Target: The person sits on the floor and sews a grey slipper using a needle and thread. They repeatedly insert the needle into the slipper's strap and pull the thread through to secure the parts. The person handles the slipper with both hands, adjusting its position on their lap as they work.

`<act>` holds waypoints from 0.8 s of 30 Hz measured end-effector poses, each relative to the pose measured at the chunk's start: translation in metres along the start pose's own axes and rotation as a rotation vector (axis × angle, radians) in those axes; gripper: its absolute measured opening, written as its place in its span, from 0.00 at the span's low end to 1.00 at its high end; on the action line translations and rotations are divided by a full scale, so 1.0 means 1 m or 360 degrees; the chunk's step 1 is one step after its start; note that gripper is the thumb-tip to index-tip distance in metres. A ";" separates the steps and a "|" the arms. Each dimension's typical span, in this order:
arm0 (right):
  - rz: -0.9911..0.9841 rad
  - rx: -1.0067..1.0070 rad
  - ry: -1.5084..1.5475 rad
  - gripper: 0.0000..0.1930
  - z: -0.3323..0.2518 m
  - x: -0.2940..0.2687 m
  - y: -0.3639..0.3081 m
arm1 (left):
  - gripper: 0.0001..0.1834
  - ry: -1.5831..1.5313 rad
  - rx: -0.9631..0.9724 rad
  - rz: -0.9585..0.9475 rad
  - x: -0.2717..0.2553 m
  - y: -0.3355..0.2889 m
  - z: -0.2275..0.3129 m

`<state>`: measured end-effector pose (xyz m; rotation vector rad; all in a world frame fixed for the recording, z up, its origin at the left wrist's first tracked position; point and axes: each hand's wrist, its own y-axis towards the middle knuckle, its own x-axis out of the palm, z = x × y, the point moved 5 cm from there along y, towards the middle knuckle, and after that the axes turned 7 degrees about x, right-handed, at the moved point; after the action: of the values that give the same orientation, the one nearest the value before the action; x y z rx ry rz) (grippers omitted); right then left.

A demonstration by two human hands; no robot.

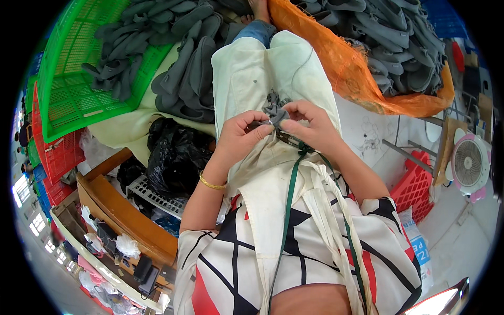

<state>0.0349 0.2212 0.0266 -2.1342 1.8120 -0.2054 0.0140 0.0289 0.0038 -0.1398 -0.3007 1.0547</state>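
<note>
Both hands are together over my lap, fingers pinched on a small dark grey piece that looks soft and folded. My left hand grips its left side between thumb and fingers. Close beside it, my right hand pinches the right side. The piece's exact kind is hard to tell, since the fingers cover much of it. A cream apron spreads over my legs beneath the hands. Just below the right fingers, a dark narrow object lies on the apron, partly hidden.
Grey shoes are heaped at my left, next to a tilted green plastic crate holding more. An orange woven sack full of grey shoes stands at the far right. A black plastic bag, wooden drawer and fan flank me.
</note>
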 end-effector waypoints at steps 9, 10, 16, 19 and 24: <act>-0.0095 -0.0549 -0.0729 0.06 -0.009 0.019 -0.004 | 0.10 0.1637 0.0600 -0.0390 0.025 -0.015 0.033; -0.0092 -0.0533 -0.0842 0.06 -0.005 0.021 -0.005 | 0.10 0.1546 0.0601 -0.0357 0.024 -0.016 0.032; -0.0069 -0.0323 -0.0531 0.07 -0.004 0.016 -0.008 | 0.09 0.1078 0.0556 -0.0140 0.014 -0.016 0.036; -0.0111 -0.0218 -0.0220 0.06 -0.003 0.009 -0.011 | 0.10 0.1140 0.0733 -0.0124 0.010 -0.020 0.040; -0.0265 0.0255 0.0069 0.06 -0.015 -0.010 -0.011 | 0.13 0.1322 0.1071 -0.0094 0.008 -0.024 0.059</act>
<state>0.0388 0.2301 0.0450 -2.1810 1.5820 -0.4254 0.0192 0.0225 0.0676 0.0456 0.7927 0.9069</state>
